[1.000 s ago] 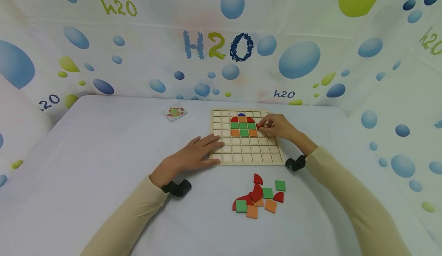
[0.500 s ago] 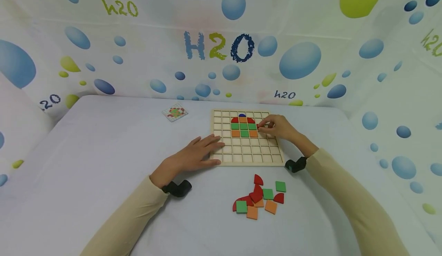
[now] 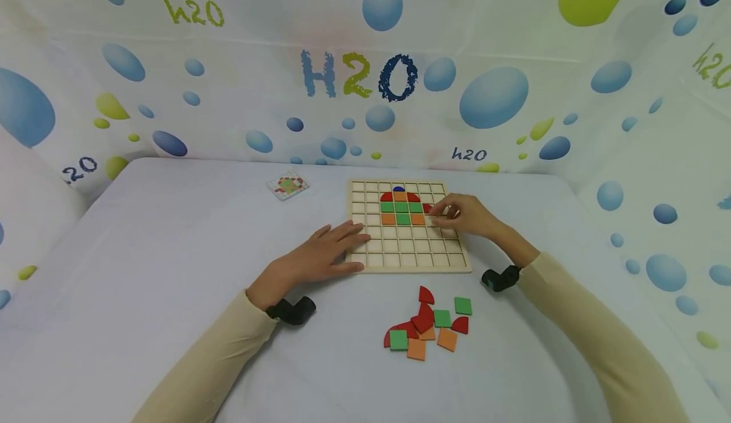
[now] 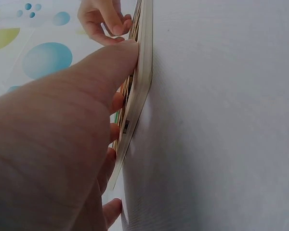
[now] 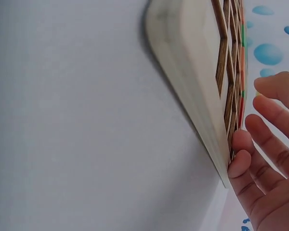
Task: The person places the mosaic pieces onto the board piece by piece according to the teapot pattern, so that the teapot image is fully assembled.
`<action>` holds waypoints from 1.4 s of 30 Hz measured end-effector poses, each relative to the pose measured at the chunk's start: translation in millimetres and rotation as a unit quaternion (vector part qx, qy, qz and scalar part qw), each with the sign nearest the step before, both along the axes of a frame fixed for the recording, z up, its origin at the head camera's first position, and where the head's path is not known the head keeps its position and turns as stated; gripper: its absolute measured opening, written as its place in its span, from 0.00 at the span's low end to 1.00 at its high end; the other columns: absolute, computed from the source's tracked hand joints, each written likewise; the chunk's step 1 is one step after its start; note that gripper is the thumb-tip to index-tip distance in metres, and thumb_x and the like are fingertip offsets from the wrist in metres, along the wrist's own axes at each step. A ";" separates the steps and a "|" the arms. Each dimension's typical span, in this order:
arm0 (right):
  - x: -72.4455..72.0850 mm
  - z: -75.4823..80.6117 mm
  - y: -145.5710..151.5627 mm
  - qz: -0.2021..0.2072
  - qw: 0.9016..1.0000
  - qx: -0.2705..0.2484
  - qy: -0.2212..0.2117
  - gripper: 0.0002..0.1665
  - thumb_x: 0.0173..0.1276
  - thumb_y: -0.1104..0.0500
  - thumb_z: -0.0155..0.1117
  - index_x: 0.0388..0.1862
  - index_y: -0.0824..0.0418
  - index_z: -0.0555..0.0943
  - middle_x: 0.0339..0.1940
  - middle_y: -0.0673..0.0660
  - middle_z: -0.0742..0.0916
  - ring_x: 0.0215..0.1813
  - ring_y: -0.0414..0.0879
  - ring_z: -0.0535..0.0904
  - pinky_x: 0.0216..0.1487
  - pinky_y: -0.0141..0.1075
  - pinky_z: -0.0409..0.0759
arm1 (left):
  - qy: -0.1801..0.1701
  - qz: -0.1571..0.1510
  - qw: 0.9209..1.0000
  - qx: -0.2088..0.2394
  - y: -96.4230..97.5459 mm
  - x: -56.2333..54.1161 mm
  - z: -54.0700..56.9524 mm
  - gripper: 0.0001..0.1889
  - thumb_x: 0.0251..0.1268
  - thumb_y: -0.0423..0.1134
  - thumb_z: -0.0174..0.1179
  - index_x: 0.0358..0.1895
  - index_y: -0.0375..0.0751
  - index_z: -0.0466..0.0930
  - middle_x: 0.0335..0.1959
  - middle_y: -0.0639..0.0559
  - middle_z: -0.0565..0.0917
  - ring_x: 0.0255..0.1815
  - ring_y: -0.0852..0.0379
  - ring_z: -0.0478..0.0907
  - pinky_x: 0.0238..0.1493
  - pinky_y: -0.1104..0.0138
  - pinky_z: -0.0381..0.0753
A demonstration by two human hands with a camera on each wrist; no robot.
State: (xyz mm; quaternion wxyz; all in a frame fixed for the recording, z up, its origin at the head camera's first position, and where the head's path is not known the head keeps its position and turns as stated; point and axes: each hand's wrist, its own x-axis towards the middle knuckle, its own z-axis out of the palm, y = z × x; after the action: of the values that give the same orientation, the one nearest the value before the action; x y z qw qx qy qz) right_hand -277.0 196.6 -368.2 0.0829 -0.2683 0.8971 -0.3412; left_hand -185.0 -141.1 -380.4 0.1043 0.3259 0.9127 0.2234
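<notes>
A wooden grid board (image 3: pixel 411 260) lies flat on the table, with red, blue, green and orange pieces set in its cells. My left hand (image 3: pixel 322 255) rests on the board's left edge, its fingers spread. At the right side of the pattern a red quarter-circle piece (image 3: pixel 427 208) sits in a cell. Just beside it hovers my right hand (image 3: pixel 465 214). The right wrist view shows that hand's fingers (image 5: pixel 260 130) loosely bent, with nothing between thumb and fingertips. Some cells under both hands are hidden.
Nearer the body than the board lies a loose pile with a red piece (image 3: pixel 422 318), a green square (image 3: pixel 463 306), an orange square (image 3: pixel 447 339) and several others. A small pattern card (image 3: pixel 288 185) lies at the back left. Behind the table hangs a printed curtain (image 3: pixel 257 80).
My right hand has let go of the red quarter-circle and drawn slightly right, so more of that piece shows in its cell. The left hand has stayed on the board.
</notes>
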 end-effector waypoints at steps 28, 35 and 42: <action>42.0 4.2 -3.5 0.164 0.983 -0.071 0.027 0.06 0.60 0.70 0.70 0.36 0.64 0.86 0.29 0.51 0.84 0.27 0.41 0.73 0.26 0.29 0.72 | 0.001 -0.006 1.000 -0.004 -1.4 -3.4 -2.9 0.33 0.72 0.53 0.55 0.75 0.46 0.60 0.77 0.45 0.57 0.79 0.46 0.47 0.74 0.44 0.47; 53.9 -1.9 -7.8 0.238 0.967 -0.088 0.008 0.06 0.60 0.69 0.70 0.36 0.62 0.86 0.28 0.52 0.83 0.24 0.42 0.72 0.24 0.28 0.72 | 0.004 -0.009 1.000 0.004 -1.3 -3.3 -5.4 0.32 0.72 0.52 0.55 0.74 0.45 0.61 0.77 0.44 0.58 0.79 0.45 0.48 0.73 0.42 0.48; 64.1 -3.4 -10.1 0.283 0.956 -0.075 -0.025 0.07 0.61 0.67 0.70 0.39 0.62 0.86 0.30 0.53 0.84 0.24 0.42 0.74 0.25 0.29 0.75 | 0.005 -0.007 1.000 0.000 -0.9 -2.3 -4.6 0.32 0.72 0.52 0.55 0.75 0.45 0.61 0.77 0.44 0.57 0.79 0.45 0.47 0.73 0.43 0.47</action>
State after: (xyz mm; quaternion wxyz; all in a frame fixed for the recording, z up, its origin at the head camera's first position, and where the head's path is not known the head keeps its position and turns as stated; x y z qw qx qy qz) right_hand -212.9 186.5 -371.7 0.1784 -0.5078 0.7540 -0.3766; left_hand -187.3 -142.0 -385.0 0.1013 0.3336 0.9109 0.2207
